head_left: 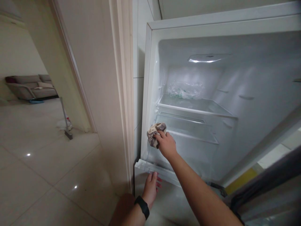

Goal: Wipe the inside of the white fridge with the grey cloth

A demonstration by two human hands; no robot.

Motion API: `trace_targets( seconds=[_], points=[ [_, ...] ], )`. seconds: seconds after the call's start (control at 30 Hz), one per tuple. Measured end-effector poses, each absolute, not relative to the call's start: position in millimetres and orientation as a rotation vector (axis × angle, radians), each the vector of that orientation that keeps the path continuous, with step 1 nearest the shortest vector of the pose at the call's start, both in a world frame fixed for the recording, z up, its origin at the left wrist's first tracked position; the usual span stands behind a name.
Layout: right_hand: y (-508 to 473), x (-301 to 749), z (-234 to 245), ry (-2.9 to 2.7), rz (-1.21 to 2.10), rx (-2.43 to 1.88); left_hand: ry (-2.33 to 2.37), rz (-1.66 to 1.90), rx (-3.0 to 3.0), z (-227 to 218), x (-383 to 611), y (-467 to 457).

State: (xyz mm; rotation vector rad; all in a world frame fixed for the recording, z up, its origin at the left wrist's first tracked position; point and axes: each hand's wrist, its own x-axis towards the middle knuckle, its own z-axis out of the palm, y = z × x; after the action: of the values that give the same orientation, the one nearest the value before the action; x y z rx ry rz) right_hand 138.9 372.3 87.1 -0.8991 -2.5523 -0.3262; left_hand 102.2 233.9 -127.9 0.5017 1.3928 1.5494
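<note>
My right hand [166,143] grips a crumpled patterned cloth [155,133] and presses it against the left inner wall of an open white fridge [150,94], just below the lower glass shelf [188,128]. My left hand [150,187], with a black band on its wrist, rests on the fridge's bottom front ledge [145,165], fingers curled over the edge. The upper glass shelf [195,105] carries a clear crumpled plastic bag [184,89] at the back.
The open fridge door [270,175] stands to the right. A white door frame [122,94] lies left of the fridge. Beyond it are a tiled floor [35,163], a mop [67,125] against the wall and a grey sofa [30,86] far back.
</note>
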Motion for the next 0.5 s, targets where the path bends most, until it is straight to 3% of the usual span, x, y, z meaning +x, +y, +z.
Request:
trace_targets(
  seconds=[0.17, 0.5],
  points=[
    [373, 132, 94, -2.579, -0.288, -0.928, 1.395, 1.55, 0.505, -130, 103, 234],
    [313, 153, 69, -3.047, -0.175, -0.404, 1.362, 1.632, 0.482, -133, 103, 240]
  ],
)
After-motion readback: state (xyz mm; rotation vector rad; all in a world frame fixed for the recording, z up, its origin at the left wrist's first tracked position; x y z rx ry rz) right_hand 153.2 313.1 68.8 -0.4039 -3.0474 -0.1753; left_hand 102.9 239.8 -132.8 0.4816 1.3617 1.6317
